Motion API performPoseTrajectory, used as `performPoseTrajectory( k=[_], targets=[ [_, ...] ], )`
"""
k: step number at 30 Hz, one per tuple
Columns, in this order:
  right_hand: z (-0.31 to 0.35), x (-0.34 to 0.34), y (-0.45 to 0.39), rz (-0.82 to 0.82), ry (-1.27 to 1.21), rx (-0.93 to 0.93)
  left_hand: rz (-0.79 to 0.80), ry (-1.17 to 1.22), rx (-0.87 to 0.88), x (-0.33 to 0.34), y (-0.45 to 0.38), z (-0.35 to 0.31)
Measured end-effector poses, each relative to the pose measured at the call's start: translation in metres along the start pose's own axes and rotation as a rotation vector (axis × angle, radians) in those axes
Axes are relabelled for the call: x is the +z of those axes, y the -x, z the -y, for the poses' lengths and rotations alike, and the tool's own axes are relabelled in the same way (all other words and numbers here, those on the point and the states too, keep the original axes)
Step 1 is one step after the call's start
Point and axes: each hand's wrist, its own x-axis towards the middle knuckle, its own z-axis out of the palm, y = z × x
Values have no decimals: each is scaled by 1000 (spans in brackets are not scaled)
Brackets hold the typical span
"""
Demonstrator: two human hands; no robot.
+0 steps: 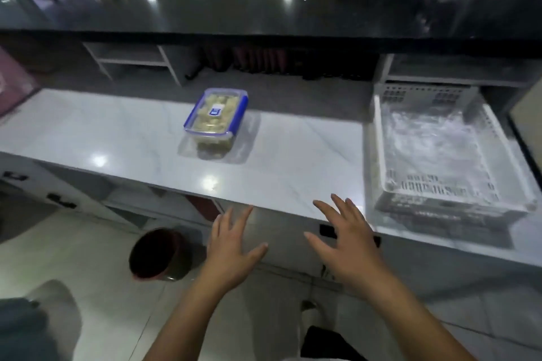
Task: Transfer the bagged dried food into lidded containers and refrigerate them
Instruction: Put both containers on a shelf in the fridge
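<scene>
1. One lidded box point(216, 117) sits mid-counter point(293, 155), nearer the back edge.
2. Left hand point(231, 252) and right hand point(346, 246) hover spread, empty, off the front edge.
3. Likely light, rigid, slick; grip both long sides.

1 lidded container point(215, 117), 1 basket point(440, 199), 1 bin point(158, 255), 2 hands.

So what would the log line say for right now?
hands: left open, right open, both empty | box: lid on, full, on counter | basket: right of box
</scene>
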Motion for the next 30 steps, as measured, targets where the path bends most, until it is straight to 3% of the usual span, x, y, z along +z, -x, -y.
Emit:
performPoseTrajectory(
  k=[11, 17, 20, 24, 27, 30],
  targets=[
    [79, 30, -195, 189, 210, -203, -143, 99, -184, -98, -109, 52],
    [137, 66, -305, 160, 396, -262, -173, -47, -110, -159, -210, 103],
    [158, 90, -346, 162, 446, -204, -103, 110, -73, -187, -267, 116],
    [162, 121, -358, 126, 448, -114, 129, 502, -139, -217, -327, 124],
    [161, 131, -353, 76, 455, -69, 303, 638, -160, -223, -355, 127],
    [165, 137, -342, 44, 462, -45, 363, 727, -91, -216, -365, 132]
  ],
)
